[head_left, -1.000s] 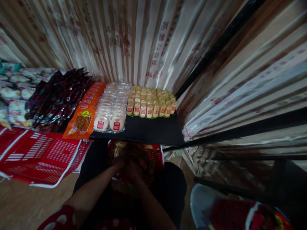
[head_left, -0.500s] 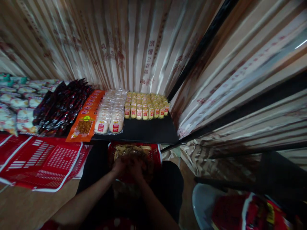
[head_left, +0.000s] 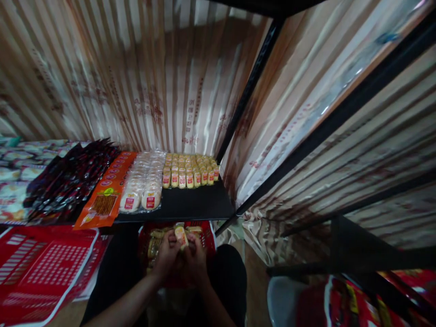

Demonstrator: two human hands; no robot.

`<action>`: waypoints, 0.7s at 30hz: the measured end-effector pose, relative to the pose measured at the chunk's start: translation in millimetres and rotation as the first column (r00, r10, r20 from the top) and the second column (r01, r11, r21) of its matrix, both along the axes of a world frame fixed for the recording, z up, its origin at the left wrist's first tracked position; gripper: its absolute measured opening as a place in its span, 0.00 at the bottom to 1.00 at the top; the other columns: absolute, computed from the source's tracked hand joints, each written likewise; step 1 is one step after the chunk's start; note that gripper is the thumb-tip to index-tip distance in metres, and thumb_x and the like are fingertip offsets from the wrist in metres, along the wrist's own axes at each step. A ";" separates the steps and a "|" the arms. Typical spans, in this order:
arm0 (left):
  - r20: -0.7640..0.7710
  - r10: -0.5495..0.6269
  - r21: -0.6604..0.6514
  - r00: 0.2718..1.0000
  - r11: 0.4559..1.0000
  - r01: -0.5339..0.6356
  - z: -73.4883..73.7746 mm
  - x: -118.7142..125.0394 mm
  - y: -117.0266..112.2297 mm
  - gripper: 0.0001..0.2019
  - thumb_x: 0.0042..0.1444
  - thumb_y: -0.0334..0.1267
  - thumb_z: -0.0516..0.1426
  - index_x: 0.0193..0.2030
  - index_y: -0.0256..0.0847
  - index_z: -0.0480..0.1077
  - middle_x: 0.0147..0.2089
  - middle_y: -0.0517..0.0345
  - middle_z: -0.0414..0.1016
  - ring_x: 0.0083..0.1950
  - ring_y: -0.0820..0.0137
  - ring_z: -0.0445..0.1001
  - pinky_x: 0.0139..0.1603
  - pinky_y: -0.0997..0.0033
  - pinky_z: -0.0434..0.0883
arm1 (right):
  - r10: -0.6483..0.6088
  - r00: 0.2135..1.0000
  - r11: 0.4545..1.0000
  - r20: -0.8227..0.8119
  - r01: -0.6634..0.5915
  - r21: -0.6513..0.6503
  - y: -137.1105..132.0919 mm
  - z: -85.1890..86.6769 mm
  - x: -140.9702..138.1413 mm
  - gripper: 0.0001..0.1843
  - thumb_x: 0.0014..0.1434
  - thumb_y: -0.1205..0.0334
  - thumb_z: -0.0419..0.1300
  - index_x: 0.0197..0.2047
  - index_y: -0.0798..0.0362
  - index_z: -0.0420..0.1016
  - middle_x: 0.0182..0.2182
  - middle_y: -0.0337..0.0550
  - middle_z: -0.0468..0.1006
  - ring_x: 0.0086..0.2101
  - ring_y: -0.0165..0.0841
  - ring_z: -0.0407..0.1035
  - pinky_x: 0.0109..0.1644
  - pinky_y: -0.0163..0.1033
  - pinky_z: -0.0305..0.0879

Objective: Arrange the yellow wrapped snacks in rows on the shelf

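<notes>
Between my knees stands a red basket [head_left: 211, 234] holding several yellow wrapped snacks [head_left: 155, 240]. Over it, my left hand [head_left: 168, 252] and my right hand [head_left: 196, 254] are closed together on one small yellow packaged snack cake [head_left: 181, 236], its label facing up. The fingers of both hands press its sides; their undersides are hidden. Beyond the basket, rows of similar yellow packaged cakes [head_left: 190, 178] stand on the black shelf [head_left: 194, 204]. To their left lie clear packs of round pale biscuits [head_left: 151, 199].
An orange snack bag [head_left: 105, 195], dark shiny packets [head_left: 71, 177] and white packets [head_left: 17, 172] line the shelf leftward. Red baskets [head_left: 51, 268] lie at lower left. Black frame bars [head_left: 252, 91] cross in front of the curtain [head_left: 136, 68]. A pale stool [head_left: 282, 295] stands lower right.
My hands have come up out of the basket's contents and now hold a yellow snack cake above it. The view has tilted upward and turned to the right.
</notes>
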State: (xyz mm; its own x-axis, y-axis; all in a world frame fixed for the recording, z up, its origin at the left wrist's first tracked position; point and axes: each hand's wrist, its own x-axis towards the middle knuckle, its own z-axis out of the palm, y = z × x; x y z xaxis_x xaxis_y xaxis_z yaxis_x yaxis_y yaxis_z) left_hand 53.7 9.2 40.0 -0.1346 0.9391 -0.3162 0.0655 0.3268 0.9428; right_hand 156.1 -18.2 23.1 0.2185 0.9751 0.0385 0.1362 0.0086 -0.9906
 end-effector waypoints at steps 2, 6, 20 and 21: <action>0.036 -0.037 0.020 0.999 0.999 0.036 10.2 5.9 4.4 0.13 0.46 0.36 0.56 0.40 0.39 0.65 0.34 0.55 0.76 0.35 0.69 0.76 0.37 0.71 0.72 | 0.017 1.000 1.000 0.013 -0.018 0.020 2.1 7.6 5.9 0.17 0.52 0.63 0.49 0.47 0.51 0.64 0.43 0.46 0.76 0.41 0.35 0.72 0.44 0.40 0.69; 0.037 -0.027 0.106 0.999 0.994 0.023 24.6 19.9 16.2 0.16 0.44 0.38 0.55 0.41 0.38 0.64 0.34 0.55 0.75 0.34 0.69 0.75 0.36 0.70 0.72 | -0.025 0.981 0.999 0.194 0.016 0.047 9.5 30.5 18.8 0.14 0.55 0.62 0.50 0.44 0.50 0.67 0.41 0.44 0.76 0.39 0.34 0.72 0.43 0.38 0.69; -0.209 -0.129 0.267 0.969 0.946 0.184 63.6 91.2 86.8 0.12 0.48 0.30 0.51 0.41 0.40 0.63 0.34 0.59 0.71 0.32 0.74 0.71 0.37 0.75 0.70 | -0.296 0.786 0.955 0.543 0.223 0.197 74.4 54.7 79.3 0.18 0.52 0.60 0.55 0.48 0.51 0.68 0.41 0.47 0.75 0.42 0.39 0.68 0.47 0.43 0.65; -0.214 -0.143 0.280 0.966 0.939 0.201 64.4 97.5 93.0 0.12 0.48 0.30 0.51 0.41 0.40 0.62 0.35 0.59 0.71 0.32 0.75 0.71 0.37 0.75 0.70 | -0.318 0.779 0.948 0.541 0.247 0.201 81.5 52.5 83.3 0.19 0.52 0.60 0.54 0.49 0.52 0.67 0.42 0.48 0.74 0.42 0.39 0.68 0.47 0.43 0.65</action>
